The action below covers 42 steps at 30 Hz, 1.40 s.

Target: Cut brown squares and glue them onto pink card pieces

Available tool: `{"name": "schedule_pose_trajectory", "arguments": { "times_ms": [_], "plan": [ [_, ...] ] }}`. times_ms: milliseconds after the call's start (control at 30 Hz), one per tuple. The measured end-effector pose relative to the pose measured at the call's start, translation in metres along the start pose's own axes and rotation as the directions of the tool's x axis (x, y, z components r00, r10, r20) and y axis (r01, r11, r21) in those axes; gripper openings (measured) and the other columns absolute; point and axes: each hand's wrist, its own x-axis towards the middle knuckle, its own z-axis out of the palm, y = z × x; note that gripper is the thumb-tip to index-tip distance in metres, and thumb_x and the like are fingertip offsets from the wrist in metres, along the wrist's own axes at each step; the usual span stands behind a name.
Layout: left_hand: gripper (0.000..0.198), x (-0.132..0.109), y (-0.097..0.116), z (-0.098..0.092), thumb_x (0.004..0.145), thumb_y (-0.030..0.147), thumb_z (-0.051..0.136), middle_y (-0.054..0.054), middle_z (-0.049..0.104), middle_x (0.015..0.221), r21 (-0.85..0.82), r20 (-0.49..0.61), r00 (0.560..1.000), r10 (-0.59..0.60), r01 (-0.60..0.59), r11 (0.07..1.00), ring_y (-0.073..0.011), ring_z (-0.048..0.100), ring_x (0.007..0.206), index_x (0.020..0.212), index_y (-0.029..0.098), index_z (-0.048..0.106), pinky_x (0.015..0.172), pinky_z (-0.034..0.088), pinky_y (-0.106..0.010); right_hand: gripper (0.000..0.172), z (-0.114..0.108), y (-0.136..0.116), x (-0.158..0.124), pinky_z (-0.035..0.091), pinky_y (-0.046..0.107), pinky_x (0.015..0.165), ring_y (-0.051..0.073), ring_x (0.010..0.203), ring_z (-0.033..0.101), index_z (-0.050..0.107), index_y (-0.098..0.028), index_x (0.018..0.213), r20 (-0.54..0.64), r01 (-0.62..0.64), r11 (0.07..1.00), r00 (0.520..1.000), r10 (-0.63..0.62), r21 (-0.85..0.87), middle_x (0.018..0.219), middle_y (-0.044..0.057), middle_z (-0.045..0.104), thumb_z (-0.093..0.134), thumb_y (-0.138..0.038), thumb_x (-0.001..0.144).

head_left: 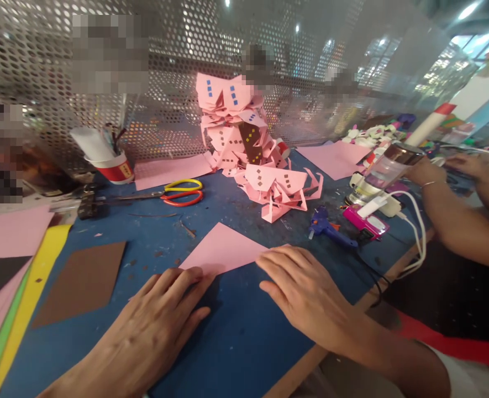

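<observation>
A folded piece of pink paper (223, 247) lies on the blue tabletop in front of me, its peak pointing away. My left hand (161, 309) rests on its left corner, fingers stretched and lying flat. Over the right corner lies my right hand (298, 287), also flat with the fingers extended and the thumb apart. Behind the paper sits a pile of folded pink paper shapes (277, 185) with small dark squares stuck on them. A taller stack of similar pink pieces (227, 121) rises behind that, some with blue or yellow squares.
Left of the paper are scissors (182, 193), a brown sheet (82, 276), coloured sheets (32, 298) and a red-and-white cup (114, 166) holding tools. To the right lie a blue glue gun (331, 228), a pink device (366, 224) with white cables, and a clear bottle (387, 171). Another person's arm (455, 215) reaches in.
</observation>
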Motion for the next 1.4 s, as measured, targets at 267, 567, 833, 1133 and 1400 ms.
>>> {"name": "schedule_pose_trajectory", "arguments": {
  "times_ms": [267, 567, 833, 1133, 1400],
  "plan": [
    [0.046, -0.001, 0.004, 0.001, 0.099, 0.032, 0.052, -0.007, 0.062, 0.127, -0.009, 0.005, 1.000, -0.025, 0.025, 1.000, -0.0240, 0.057, 0.105, 0.144, 0.023, 0.047, 0.090, 0.049, -0.039, 0.033, 0.018, -0.007, 0.021, 0.045, 0.042, 0.105, 0.024, 0.118, 0.056, 0.057, -0.015, 0.130, 0.097, 0.131, 0.988, 0.985, -0.139, 0.082, 0.126, 0.009, 0.065, 0.049, -0.032, 0.103],
    [0.040, -0.006, 0.014, -0.007, 0.098, 0.035, 0.051, -0.011, 0.067, 0.116, 0.043, -0.049, 0.997, -0.055, 0.057, 0.997, -0.0269, 0.063, 0.097, 0.132, 0.015, 0.055, 0.076, 0.050, -0.040, 0.037, 0.022, -0.005, 0.017, 0.042, 0.042, 0.110, 0.024, 0.123, 0.052, 0.055, -0.016, 0.135, 0.112, 0.109, 0.989, 0.986, -0.120, 0.095, 0.133, 0.007, 0.061, 0.046, -0.034, 0.104],
    [0.043, -0.020, 0.011, -0.003, 0.098, 0.041, 0.048, -0.011, 0.068, 0.117, 0.073, -0.082, 0.994, -0.066, 0.072, 0.995, -0.0275, 0.066, 0.098, 0.133, 0.016, 0.054, 0.082, 0.050, -0.041, 0.036, 0.021, -0.003, 0.016, 0.042, 0.042, 0.109, 0.024, 0.123, 0.053, 0.054, -0.017, 0.135, 0.104, 0.109, 0.989, 0.987, -0.120, 0.101, 0.132, 0.007, 0.062, 0.050, -0.033, 0.103],
    [0.044, -0.040, 0.005, -0.005, 0.095, 0.043, 0.054, -0.012, 0.069, 0.116, 0.061, -0.057, 0.988, -0.145, 0.149, 0.987, -0.0301, 0.066, 0.098, 0.132, 0.019, 0.055, 0.084, 0.051, -0.047, 0.035, 0.022, -0.003, 0.015, 0.042, 0.042, 0.109, 0.024, 0.123, 0.052, 0.055, -0.018, 0.134, 0.108, 0.101, 0.988, 0.988, -0.114, 0.113, 0.132, 0.006, 0.062, 0.047, -0.033, 0.104],
    [0.042, -0.042, 0.002, -0.011, 0.094, 0.042, 0.055, -0.010, 0.069, 0.116, 0.084, -0.024, 0.980, -0.195, 0.197, 0.977, -0.0316, 0.065, 0.098, 0.132, 0.026, 0.059, 0.081, 0.052, -0.050, 0.033, 0.022, -0.003, 0.017, 0.043, 0.043, 0.108, 0.024, 0.122, 0.052, 0.056, -0.019, 0.132, 0.121, 0.097, 0.989, 0.986, -0.111, 0.113, 0.131, 0.005, 0.062, 0.049, -0.032, 0.103]
  ]
}}
